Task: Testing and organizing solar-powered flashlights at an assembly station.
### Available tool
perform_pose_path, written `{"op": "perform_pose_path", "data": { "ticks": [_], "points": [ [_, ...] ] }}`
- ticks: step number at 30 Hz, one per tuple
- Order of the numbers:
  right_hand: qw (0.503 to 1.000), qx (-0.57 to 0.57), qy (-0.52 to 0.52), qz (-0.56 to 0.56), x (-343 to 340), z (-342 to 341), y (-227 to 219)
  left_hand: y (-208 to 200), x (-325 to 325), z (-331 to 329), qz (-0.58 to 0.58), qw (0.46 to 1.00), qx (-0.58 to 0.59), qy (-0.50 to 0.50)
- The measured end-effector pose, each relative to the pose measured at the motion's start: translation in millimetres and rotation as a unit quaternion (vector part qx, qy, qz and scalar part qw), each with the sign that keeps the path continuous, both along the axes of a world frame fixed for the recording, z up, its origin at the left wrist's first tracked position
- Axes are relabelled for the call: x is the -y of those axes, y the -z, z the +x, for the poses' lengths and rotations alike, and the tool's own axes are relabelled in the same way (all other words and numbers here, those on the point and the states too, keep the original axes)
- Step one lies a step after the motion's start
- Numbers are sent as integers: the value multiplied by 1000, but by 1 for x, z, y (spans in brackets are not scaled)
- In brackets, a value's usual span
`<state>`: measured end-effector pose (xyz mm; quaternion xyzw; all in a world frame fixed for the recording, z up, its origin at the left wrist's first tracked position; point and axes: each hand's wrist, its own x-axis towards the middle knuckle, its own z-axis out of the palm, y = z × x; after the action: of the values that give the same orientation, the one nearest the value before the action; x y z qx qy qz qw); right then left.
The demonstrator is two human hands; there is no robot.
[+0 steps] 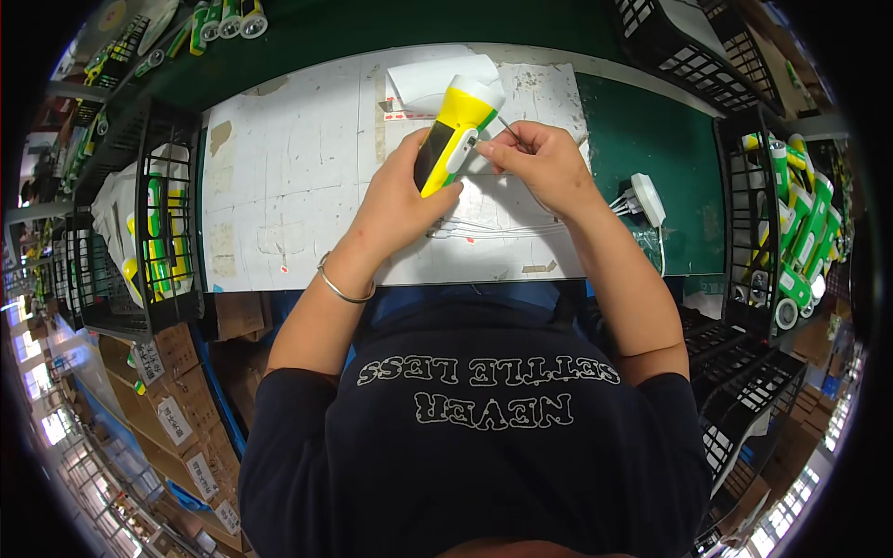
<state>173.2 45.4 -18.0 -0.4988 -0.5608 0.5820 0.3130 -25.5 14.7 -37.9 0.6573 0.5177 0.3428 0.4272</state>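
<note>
A yellow flashlight (pixel 457 133) with a white head, a dark panel and a white switch plate is tilted over the middle of the bench, head pointing away from me. My left hand (pixel 395 200) is wrapped round its body, with the thumb on the lower end. My right hand (pixel 551 169) pinches a thin dark stick-like tool (pixel 510 129) that slants up beside the flashlight's head. Its fingertips are close to the switch plate; whether they touch it, I cannot tell. Below the flashlight, several white cables (pixel 507 230) lie across the white board.
A worn white board (pixel 298 186) covers much of the green bench (pixel 688 139). White paper (pixel 423 84) lies behind the flashlight. A round white plug device (pixel 646 198) sits at right. Black baskets of flashlights stand at left (pixel 144 321) and right (pixel 744 223); several flashlights (pixel 228 26) lie far left.
</note>
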Motion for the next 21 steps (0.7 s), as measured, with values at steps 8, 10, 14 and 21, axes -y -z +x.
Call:
{"op": "perform_pose_path", "data": {
  "ticks": [8,10,14,21],
  "points": [
    [997,-27,56,-34,4,-1,8,-12,7,10,193,952,-228,-67],
    [998,-28,57,-31,5,-3,8,-11,8,9,196,954,-219,-67],
    [995,-46,58,-67,3,-3,6,-11,11,7,138,970,-195,-53],
    [996,-19,63,-56,5,-3,10,-16,12,11,110,968,-219,-55]
  ]
}}
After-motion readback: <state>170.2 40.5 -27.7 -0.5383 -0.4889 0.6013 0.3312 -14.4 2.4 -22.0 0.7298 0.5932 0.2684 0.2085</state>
